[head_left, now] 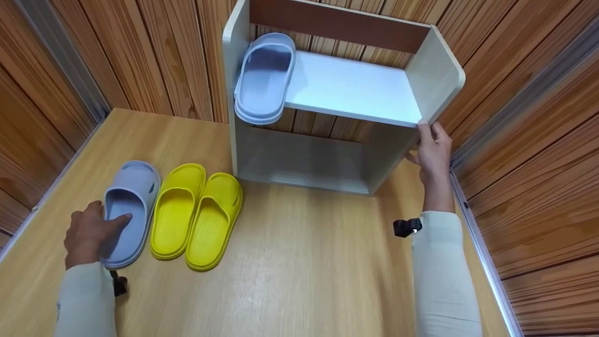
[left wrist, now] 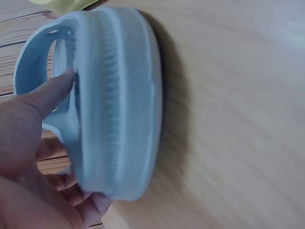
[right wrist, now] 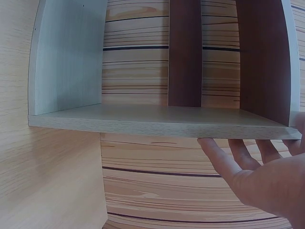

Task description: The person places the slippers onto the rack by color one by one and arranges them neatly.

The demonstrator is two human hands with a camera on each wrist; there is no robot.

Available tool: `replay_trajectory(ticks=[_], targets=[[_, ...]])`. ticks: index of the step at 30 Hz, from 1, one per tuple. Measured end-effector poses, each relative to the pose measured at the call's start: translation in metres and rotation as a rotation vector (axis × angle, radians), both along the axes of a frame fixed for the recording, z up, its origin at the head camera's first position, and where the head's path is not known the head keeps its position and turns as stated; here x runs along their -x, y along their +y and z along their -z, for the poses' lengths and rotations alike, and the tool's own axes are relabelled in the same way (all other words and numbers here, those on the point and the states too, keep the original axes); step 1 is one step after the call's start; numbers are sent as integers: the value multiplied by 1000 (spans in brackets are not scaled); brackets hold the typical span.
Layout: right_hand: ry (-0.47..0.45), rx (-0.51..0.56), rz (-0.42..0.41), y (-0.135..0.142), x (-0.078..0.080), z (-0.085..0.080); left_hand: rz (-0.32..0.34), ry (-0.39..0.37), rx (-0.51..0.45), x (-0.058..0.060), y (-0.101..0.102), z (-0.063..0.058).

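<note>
At lower left in the head view, my left hand (head_left: 90, 232) grips a grey slide slipper (head_left: 132, 238) by its open heel part. The left wrist view shows the thumb (left wrist: 55, 90) on the inside of the slipper (left wrist: 116, 105) and the other fingers bent around its outer side. My right hand (head_left: 436, 150) rests against the right side panel of a small shelf unit (head_left: 436, 79). Nearly straight fingers (right wrist: 221, 160) touch the panel's outer face in the right wrist view. A second grey slipper (head_left: 262, 89) sits at the left end of the white upper shelf (head_left: 353, 86).
Two yellow slippers (head_left: 174, 220) stand side by side on the wooden floor (head_left: 299, 262), between the held slipper and the shelf unit. Wood-plank walls (head_left: 154, 56) enclose the floor at the back and both sides. The unit's lower board (head_left: 304, 159) lies under the white shelf.
</note>
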State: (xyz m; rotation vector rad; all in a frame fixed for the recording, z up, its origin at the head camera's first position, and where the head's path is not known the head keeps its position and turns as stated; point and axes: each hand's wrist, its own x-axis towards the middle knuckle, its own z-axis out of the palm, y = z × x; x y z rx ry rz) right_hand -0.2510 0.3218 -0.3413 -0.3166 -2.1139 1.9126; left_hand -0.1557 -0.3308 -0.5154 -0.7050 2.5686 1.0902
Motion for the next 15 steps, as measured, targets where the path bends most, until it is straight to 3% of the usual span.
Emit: replay_trajectory(ticks=[9,15], targets=[[4,-37,9,-2,-1,2,62,-111,-244,1,-15,-5],[-20,-32,10,-1,-1,0,149,-117,-236,2,-24,-8]])
